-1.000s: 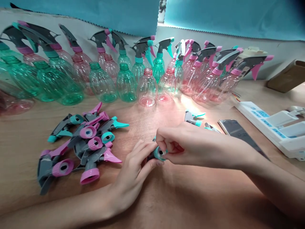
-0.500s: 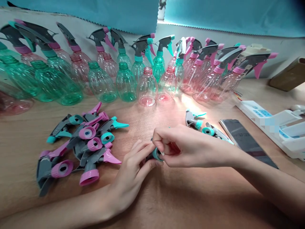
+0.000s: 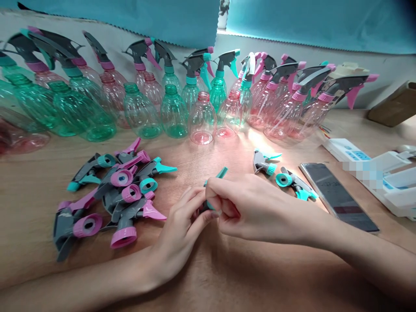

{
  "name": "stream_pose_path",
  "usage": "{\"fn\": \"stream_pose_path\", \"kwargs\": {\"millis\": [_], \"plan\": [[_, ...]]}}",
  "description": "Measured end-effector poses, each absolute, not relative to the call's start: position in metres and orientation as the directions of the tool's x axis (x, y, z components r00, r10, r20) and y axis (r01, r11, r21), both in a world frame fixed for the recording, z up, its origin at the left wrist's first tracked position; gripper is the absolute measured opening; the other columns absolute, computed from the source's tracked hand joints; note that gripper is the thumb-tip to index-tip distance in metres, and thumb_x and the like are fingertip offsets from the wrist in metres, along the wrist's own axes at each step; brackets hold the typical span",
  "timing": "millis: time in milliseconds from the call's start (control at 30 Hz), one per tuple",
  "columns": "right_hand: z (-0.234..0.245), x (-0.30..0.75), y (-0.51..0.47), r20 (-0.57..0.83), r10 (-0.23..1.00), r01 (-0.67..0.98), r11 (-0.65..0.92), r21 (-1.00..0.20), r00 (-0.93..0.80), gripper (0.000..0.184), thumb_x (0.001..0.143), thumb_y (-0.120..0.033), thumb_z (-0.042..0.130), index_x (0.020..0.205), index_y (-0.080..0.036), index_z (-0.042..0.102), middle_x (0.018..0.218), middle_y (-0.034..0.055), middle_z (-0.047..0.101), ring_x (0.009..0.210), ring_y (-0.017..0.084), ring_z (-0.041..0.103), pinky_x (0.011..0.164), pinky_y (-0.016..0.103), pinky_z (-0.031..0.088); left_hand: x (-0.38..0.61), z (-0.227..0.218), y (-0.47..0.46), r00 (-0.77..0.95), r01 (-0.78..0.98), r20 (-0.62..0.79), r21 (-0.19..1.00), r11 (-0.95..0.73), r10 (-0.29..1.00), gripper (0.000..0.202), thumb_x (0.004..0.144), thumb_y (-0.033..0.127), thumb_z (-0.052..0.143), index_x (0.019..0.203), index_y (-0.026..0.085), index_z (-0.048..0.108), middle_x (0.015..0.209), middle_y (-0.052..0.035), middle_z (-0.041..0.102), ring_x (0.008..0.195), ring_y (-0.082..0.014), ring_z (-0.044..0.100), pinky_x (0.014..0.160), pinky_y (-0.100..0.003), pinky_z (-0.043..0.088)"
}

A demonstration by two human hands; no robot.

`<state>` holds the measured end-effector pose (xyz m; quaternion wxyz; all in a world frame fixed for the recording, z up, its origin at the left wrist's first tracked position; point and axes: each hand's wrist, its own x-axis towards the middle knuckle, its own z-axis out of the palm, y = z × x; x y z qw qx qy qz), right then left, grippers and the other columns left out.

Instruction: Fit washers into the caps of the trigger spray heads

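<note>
Both hands meet over the middle of the wooden table [image 3: 227, 277]. My left hand [image 3: 182, 234] grips a grey and teal spray head [image 3: 217, 177] from the left. Only the head's teal trigger tip shows above my fingers. My right hand [image 3: 250, 208] is closed over the head's cap end, fingers pinched there. A pile of grey spray heads with pink and teal caps [image 3: 117, 195] lies to the left of my left hand. Two more teal spray heads [image 3: 264, 162] [image 3: 294, 183] lie just beyond my right hand.
Rows of green and pink clear bottles [image 3: 172, 112], some with spray heads on, stand along the back wall. A dark phone [image 3: 334, 195] lies at the right, beside a white power strip [image 3: 373, 173]. A cardboard box [image 3: 394, 104] sits at the far right.
My right hand has closed further over the cap, which no longer shows. The head has turned so its teal trigger now sticks up behind my fingers.
</note>
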<state>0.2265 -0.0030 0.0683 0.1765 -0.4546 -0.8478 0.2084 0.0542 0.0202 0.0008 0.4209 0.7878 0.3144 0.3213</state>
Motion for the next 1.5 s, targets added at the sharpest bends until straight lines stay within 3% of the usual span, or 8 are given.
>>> {"fn": "stream_pose_path", "kwargs": {"millis": [200, 367, 500, 633, 733, 967, 1200, 1500], "plan": [[0.058, 0.221, -0.005, 0.242, 0.863, 0.759, 0.504, -0.411, -0.443, 0.017, 0.069, -0.007, 0.050, 0.072, -0.020, 0.039, 0.058, -0.0083, 0.039, 0.050, 0.006, 0.033, 0.047, 0.024, 0.016, 0.053, 0.001, 0.021, 0.599, 0.245, 0.239, 0.854, -0.459, 0.764, 0.014, 0.086, 0.011, 0.047, 0.077, 0.019, 0.053, 0.094, -0.0011, 0.058, 0.085, -0.0166, 0.053, 0.080, -0.028, 0.044], [0.060, 0.221, -0.005, 0.204, 0.885, 0.771, 0.464, -0.436, -0.418, 0.016, 0.069, -0.008, 0.051, 0.070, -0.019, 0.040, 0.057, -0.0081, 0.043, 0.049, 0.006, 0.036, 0.047, 0.022, 0.018, 0.054, 0.003, 0.021, 0.627, 0.250, 0.202, 0.863, -0.440, 0.752, 0.014, 0.087, 0.011, 0.046, 0.077, 0.019, 0.052, 0.091, -0.0018, 0.056, 0.085, -0.0170, 0.052, 0.079, -0.028, 0.044], [0.060, 0.216, -0.010, 0.201, 0.913, 0.849, 0.404, -0.341, -0.354, 0.012, 0.069, -0.009, 0.046, 0.072, -0.019, 0.042, 0.061, -0.0051, 0.048, 0.052, 0.009, 0.038, 0.048, 0.025, 0.018, 0.054, 0.001, 0.022, 0.627, 0.255, 0.189, 0.867, -0.429, 0.755, 0.014, 0.088, 0.012, 0.046, 0.078, 0.020, 0.050, 0.080, 0.0006, 0.050, 0.085, -0.0168, 0.052, 0.076, -0.027, 0.045], [0.058, 0.210, -0.017, 0.271, 0.904, 0.901, 0.387, -0.194, -0.330, 0.014, 0.070, -0.007, 0.043, 0.076, -0.019, 0.044, 0.069, -0.0012, 0.050, 0.058, 0.013, 0.040, 0.048, 0.027, 0.018, 0.055, -0.002, 0.021, 0.643, 0.264, 0.185, 0.858, -0.441, 0.744, 0.018, 0.087, 0.009, 0.045, 0.098, 0.021, 0.053, 0.096, -0.0015, 0.056, 0.090, -0.0171, 0.053, 0.079, -0.029, 0.045], [0.057, 0.207, -0.022, 0.309, 0.898, 0.914, 0.374, -0.158, -0.314, 0.017, 0.071, -0.005, 0.041, 0.079, -0.020, 0.042, 0.071, -0.0001, 0.047, 0.060, 0.016, 0.042, 0.047, 0.028, 0.019, 0.054, -0.003, 0.019, 0.660, 0.267, 0.180, 0.851, -0.452, 0.729, 0.026, 0.088, 0.009, 0.044, 0.109, 0.022, 0.052, 0.111, -0.0043, 0.057, 0.102, -0.0197, 0.053, 0.087, -0.034, 0.044], [0.057, 0.207, -0.028, 0.201, 0.923, 0.895, 0.372, -0.248, -0.328, 0.026, 0.071, 0.001, 0.044, 0.082, -0.022, 0.037, 0.081, 0.0006, 0.045, 0.062, 0.016, 0.044, 0.048, 0.028, 0.027, 0.055, -0.001, 0.019, 0.677, 0.231, 0.216, 0.846, -0.481, 0.704, 0.024, 0.088, 0.007, 0.045, 0.106, 0.020, 0.052, 0.109, -0.0032, 0.057, 0.104, -0.0182, 0.051, 0.093, -0.032, 0.042], [0.059, 0.214, -0.022, 0.168, 0.932, 0.897, 0.356, -0.262, -0.321, 0.024, 0.073, 0.002, 0.041, 0.082, -0.020, 0.041, 0.079, 0.0008, 0.045, 0.060, 0.014, 0.040, 0.047, 0.027, 0.024, 0.053, 0.000, 0.016, 0.638, 0.269, 0.194, 0.850, -0.452, 0.745, 0.026, 0.088, 0.013, 0.051, 0.112, 0.024, 0.053, 0.099, -0.0012, 0.057, 0.087, -0.0174, 0.053, 0.080, -0.030, 0.044], [0.069, 0.234, -0.019, 0.078, 0.934, 0.806, 0.342, -0.484, -0.349, 0.016, 0.079, -0.008, 0.049, 0.089, -0.020, 0.046, 0.086, -0.0007, 0.054, 0.067, 0.011, 0.052, 0.055, 0.024, 0.035, 0.052, 0.003, 0.015, 0.657, 0.231, 0.181, 0.876, -0.424, 0.732, 0.027, 0.091, 0.016, 0.052, 0.116, 0.025, 0.052, 0.099, 0.0005, 0.058, 0.087, -0.0161, 0.052, 0.080, -0.026, 0.041]]}}
